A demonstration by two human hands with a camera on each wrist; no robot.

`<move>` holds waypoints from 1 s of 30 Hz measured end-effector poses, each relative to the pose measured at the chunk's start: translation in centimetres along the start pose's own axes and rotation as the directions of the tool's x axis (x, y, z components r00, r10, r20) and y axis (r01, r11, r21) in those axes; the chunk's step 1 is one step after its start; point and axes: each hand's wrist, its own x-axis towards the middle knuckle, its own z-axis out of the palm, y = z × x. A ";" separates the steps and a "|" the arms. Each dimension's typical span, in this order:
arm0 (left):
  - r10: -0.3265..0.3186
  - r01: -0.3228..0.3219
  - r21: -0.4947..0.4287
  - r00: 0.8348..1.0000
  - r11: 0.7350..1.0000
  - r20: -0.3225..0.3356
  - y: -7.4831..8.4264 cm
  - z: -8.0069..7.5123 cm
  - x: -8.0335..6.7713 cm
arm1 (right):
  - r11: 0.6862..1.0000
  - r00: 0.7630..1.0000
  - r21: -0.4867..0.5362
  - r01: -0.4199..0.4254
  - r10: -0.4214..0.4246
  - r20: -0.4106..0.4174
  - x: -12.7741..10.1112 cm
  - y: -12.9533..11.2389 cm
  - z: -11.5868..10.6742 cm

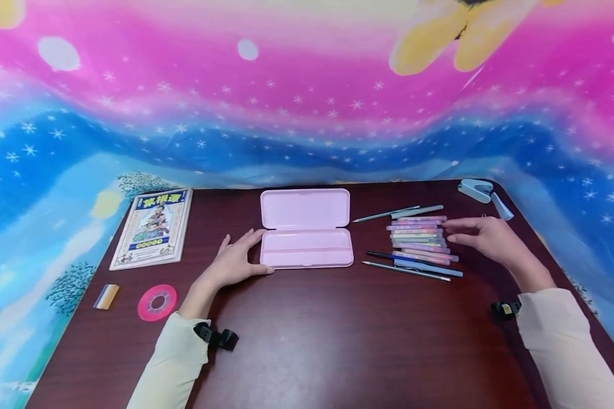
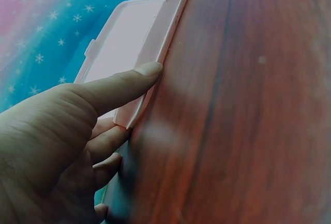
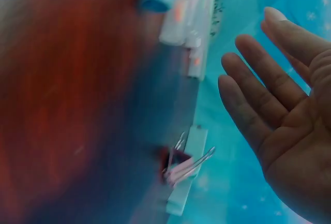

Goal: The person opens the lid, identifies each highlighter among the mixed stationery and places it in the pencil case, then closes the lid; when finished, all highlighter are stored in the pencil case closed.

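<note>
Dark wooden table (image 1: 307, 341), left hand (image 1: 235, 261) flat against pink case (image 1: 307, 250), right hand (image 1: 491, 238) spread over pens (image 1: 419, 238)

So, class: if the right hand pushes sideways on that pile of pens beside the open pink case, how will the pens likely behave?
The pens look round and thin and lie loosely side by side, so they would probably roll and scatter rather than slide together. The bare table looks smooth and glossy, giving little grip. The right hand hovers open just beside them, so a light nudge would likely move them.

Table (image 1: 307, 329): dark wood-grain, smooth, slight sheen. Pencil case (image 1: 306, 227): pink plastic, matt, smooth. Backdrop (image 1: 286, 102): printed cloth, wavy. Booklet (image 1: 152, 227): paper, glossy cover. Binder clip (image 3: 178, 164): wire-metal handles.
</note>
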 end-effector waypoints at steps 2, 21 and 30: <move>0.002 -0.002 -0.003 1.000 1.000 -0.002 0.2 -0.1 0.1 | 0.999 1.000 -0.037 0.012 -0.012 0.008 -0.5 0.6 0.0; -0.011 0.011 -0.005 1.000 1.000 0.000 0.5 0.0 -0.4 | 0.999 0.996 -0.005 0.052 -0.052 0.074 -1.6 2.3 2.2; -0.011 0.011 -0.001 1.000 1.000 0.001 0.4 -0.2 -0.2 | 0.994 0.994 -0.015 0.105 -0.105 0.018 -1.0 2.1 2.6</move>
